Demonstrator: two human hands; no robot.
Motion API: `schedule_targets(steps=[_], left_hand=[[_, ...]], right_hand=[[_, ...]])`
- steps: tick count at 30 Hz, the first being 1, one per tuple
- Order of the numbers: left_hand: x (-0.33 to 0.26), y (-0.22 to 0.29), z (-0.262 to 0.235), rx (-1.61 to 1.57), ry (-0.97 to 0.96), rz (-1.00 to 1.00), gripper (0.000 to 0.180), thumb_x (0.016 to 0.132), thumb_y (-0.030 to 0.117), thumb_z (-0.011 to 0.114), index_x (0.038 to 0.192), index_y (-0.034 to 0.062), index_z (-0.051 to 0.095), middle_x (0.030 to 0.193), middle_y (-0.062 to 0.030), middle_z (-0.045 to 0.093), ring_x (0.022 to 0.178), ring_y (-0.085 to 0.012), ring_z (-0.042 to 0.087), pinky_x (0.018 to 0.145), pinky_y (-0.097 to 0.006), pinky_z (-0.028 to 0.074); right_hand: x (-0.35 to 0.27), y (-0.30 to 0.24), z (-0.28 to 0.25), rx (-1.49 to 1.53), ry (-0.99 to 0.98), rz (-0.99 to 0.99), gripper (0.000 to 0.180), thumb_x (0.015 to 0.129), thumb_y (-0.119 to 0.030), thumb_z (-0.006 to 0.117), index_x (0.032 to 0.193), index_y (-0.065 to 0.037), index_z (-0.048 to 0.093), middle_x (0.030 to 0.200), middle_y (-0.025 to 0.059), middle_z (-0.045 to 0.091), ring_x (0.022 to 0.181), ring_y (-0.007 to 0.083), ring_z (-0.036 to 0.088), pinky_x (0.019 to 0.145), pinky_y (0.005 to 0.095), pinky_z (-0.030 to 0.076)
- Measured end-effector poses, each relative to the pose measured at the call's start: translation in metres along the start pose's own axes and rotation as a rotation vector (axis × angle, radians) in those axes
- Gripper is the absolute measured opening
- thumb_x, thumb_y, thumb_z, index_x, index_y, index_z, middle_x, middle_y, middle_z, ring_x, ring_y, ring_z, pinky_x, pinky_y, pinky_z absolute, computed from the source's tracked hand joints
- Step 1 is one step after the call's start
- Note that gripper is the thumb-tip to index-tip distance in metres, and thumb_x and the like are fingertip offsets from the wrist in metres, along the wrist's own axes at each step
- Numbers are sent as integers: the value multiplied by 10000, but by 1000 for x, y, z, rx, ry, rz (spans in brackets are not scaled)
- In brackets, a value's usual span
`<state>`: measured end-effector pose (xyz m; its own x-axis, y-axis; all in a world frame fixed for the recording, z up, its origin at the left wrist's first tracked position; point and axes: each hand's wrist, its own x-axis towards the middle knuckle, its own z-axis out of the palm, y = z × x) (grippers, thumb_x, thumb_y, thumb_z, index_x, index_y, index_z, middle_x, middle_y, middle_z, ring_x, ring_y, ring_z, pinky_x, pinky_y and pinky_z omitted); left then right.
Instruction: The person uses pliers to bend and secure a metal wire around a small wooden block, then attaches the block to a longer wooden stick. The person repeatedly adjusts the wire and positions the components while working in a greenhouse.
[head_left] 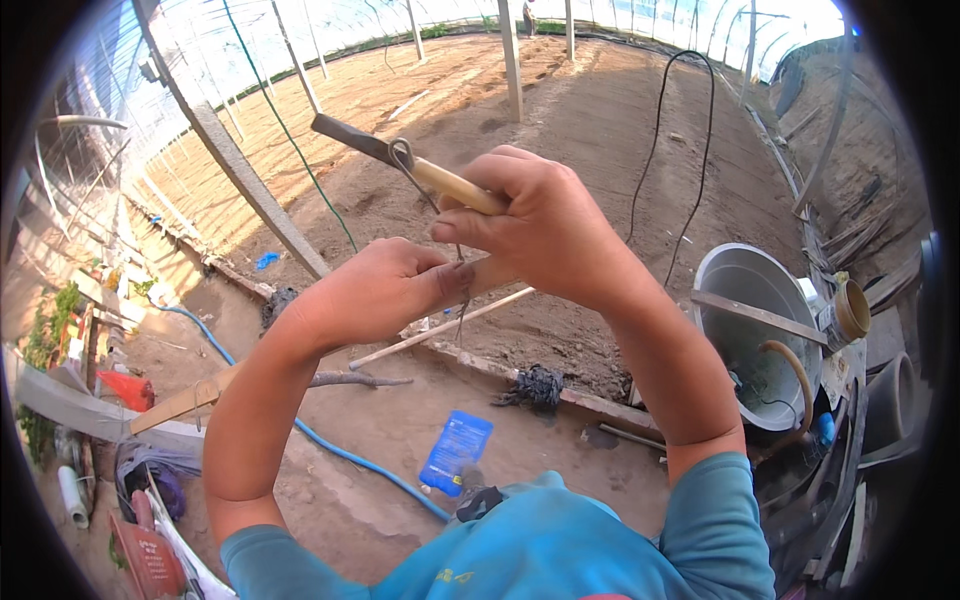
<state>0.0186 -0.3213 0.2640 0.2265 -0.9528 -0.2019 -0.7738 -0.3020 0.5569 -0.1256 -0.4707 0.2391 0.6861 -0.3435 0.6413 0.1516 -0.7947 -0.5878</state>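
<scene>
My right hand (540,215) is closed round the pale wooden handle (455,185) of a tool with a dark, narrow metal end (350,138) pointing up and left. A thin wire (420,187) loops over the tool where metal meets wood and runs down between my hands. Close beside, my left hand (370,290) pinches the lower part of this wire between thumb and finger. Behind my hands shows a piece of wood (490,274), partly hidden by them; I cannot tell whether it joins the wooden bar (185,400) at lower left.
Tilled soil with posts (510,60) lies ahead; a person (529,17) stands far off. At right is a grey bucket (715,275) with a slat across it. A blue hose (340,455) and a blue packet (456,452) lie below. A concrete post (235,170) leans at left.
</scene>
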Motion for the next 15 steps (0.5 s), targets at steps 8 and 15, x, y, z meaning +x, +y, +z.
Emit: schedule_targets(steps=[8,15], left_hand=[[8,-33,-6,2,104,326,411,1087,325,527,984,-47,667,872,-263,664,803,-392,637,768,-488,500],[9,-32,-10,-24,71,268,410,1076,314,536,950,-52,672,822,-228,656,751,-321,607,744,-453,498]], right_hand=[[-35,38,5,220,151,205,285,995,-272,819,1087,-18,729,879,-9,685,752,56,593,658,256,507],[-43,29,28,533,132,361,256,1015,-244,788,1059,-1,721,804,-6,649,692,68,582,598,275,481]])
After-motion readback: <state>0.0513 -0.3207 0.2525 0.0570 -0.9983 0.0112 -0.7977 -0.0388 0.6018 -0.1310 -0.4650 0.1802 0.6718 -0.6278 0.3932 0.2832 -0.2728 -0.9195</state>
